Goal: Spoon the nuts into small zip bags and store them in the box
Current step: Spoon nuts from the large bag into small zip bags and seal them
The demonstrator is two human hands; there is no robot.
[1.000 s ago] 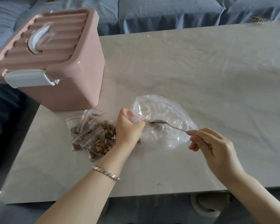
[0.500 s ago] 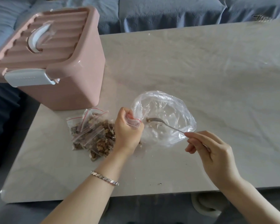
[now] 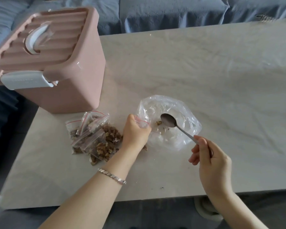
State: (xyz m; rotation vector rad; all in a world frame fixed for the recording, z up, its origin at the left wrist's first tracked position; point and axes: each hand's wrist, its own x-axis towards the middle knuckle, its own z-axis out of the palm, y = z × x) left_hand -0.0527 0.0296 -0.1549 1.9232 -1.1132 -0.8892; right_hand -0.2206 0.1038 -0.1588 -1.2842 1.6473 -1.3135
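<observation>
A large clear plastic bag [image 3: 180, 139] lies open on the table, with a few nut crumbs [image 3: 158, 123] inside. My right hand [image 3: 210, 159] holds a metal spoon [image 3: 169, 121] by its handle, with the bowl raised over the bag's mouth. My left hand [image 3: 135, 131] grips a small red-striped zip bag [image 3: 143, 123] at the big bag's left edge. Several filled small zip bags of walnuts [image 3: 96, 138] lie in a pile left of that hand. The pink storage box [image 3: 69, 83] stands closed at the far left.
The pale stone table [image 3: 205, 71] ends just in front of my arms. A blue sofa [image 3: 172, 12] runs along the far side. A few crumbs [image 3: 162, 188] lie near the front edge. A bracelet [image 3: 111, 176] sits on my left wrist.
My right hand has lifted the spoon up out of the large bag, and its bowl now faces up. My left hand has stayed in place on the small bag.
</observation>
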